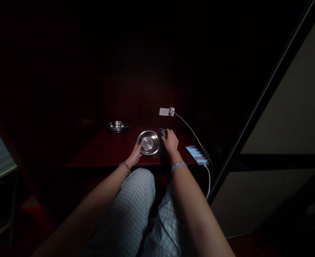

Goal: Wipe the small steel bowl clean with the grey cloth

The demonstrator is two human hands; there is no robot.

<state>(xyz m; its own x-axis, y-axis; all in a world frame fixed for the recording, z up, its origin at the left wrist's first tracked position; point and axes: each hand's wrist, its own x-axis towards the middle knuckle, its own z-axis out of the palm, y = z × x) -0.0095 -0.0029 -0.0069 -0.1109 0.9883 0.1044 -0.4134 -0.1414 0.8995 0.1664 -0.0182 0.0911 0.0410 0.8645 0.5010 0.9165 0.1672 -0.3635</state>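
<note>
A shiny steel bowl point(148, 142) sits on a dark red table point(101, 153) in a dim room. My left hand point(136, 152) grips the bowl's near left rim with curled fingers. My right hand point(169, 141) rests just right of the bowl, closed around a small grey object point(162, 132) that pokes out above the fingers; I cannot make out what it is. A beaded bracelet is on my left wrist and a blue band on my right.
A second steel bowl point(117, 126) stands at the table's back left. A phone point(197, 154) lies at the right edge, its white cable running to a charger in a wall socket point(167, 111). My checked trousers fill the foreground.
</note>
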